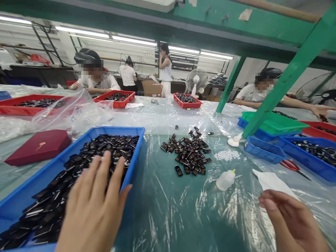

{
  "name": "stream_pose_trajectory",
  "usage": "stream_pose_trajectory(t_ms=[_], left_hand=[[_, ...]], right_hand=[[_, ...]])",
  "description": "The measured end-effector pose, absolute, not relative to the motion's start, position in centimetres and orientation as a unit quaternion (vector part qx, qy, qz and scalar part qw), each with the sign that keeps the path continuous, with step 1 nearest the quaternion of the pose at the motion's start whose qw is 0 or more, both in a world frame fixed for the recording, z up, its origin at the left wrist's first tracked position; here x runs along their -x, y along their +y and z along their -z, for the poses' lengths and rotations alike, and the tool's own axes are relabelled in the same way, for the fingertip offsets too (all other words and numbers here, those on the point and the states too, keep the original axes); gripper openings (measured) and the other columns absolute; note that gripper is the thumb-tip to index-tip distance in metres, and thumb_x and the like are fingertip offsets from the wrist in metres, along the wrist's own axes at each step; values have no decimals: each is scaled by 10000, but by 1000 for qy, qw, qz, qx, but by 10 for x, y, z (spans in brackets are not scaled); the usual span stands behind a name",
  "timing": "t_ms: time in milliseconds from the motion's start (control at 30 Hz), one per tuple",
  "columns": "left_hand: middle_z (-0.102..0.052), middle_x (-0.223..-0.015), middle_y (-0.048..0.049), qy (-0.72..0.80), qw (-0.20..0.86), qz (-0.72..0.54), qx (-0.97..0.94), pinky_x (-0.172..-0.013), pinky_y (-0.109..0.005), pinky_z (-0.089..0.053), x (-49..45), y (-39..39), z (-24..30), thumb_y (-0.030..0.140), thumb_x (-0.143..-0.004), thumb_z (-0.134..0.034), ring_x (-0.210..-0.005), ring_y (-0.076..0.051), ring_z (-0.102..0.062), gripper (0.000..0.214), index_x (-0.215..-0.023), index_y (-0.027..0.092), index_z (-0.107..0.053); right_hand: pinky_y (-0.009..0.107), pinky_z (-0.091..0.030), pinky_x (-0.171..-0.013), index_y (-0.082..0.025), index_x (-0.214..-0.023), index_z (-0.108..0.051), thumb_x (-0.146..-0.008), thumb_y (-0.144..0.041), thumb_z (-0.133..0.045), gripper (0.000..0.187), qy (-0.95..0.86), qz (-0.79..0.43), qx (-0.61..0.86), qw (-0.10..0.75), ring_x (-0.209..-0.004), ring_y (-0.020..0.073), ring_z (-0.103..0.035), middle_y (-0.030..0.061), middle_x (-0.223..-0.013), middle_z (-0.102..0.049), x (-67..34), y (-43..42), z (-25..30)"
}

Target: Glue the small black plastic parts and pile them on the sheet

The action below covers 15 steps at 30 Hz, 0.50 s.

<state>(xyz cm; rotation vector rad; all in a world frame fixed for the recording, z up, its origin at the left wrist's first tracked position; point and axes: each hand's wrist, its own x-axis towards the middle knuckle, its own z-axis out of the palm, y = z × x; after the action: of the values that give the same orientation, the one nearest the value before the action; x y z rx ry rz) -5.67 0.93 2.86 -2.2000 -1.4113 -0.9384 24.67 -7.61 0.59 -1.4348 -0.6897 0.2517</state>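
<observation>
My left hand (96, 199) is over the blue tray (140, 147), palm down with its fingers spread. It holds nothing. Beneath it are many small glossy black plastic pieces (105, 143); whether the fingertips touch them I cannot tell. My right hand (291, 220) is at the lower right, beside a white sheet (274, 183). Its fingers are curled and the thumb tip meets the fingertips, with nothing visible between them. A loose pile of similar dark pieces (190, 154) lies on the green table between my hands. Nearby are a squeeze bottle (225, 180) and small white bits (227, 155).
A dark red box (39, 147) stands left of the tray. On the right are a green tray (273, 122), a small blue bin (265, 149) and red-handled scissors (294, 167). A green post (286, 77) slants over the table. Co-workers sit across with red trays (115, 99).
</observation>
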Motion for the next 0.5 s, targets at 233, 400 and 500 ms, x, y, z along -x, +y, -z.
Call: stream_pose_trajectory(t_ms=[233, 400, 500], left_hand=[[-504, -1446, -172, -430, -10, 167, 887, -923, -527, -526, -31, 20, 10, 225, -963, -514, -1220, -371, -569, 418, -1376, 161, -500], [-612, -1263, -198, -465, -37, 148, 872, -932, -565, -484, -67, 52, 15, 220, -923, -607, -1150, -373, -585, 344, -1243, 98, -576], [-654, -1117, -116, -456, -75, 141, 875, -888, -469, -511, -67, 53, 17, 4, -888, -534, -1037, -290, -620, 193, -993, 118, -648]], right_hand=[[486, -416, -1002, -245, -1389, -342, -749, -563, -694, 797, -409, -205, 654, 602, -1271, 332, -496, 163, -1406, -498, -275, -35, 41], [455, -480, -926, -197, -1232, -529, -768, -650, -617, 654, -425, -268, 685, 527, -1121, 347, -613, 166, -1198, -658, -267, -29, 48], [374, -570, -706, -202, -1119, -592, -761, -666, -615, 587, -416, -309, 706, 482, -1018, 356, -669, 174, -1135, -689, -274, -29, 46]])
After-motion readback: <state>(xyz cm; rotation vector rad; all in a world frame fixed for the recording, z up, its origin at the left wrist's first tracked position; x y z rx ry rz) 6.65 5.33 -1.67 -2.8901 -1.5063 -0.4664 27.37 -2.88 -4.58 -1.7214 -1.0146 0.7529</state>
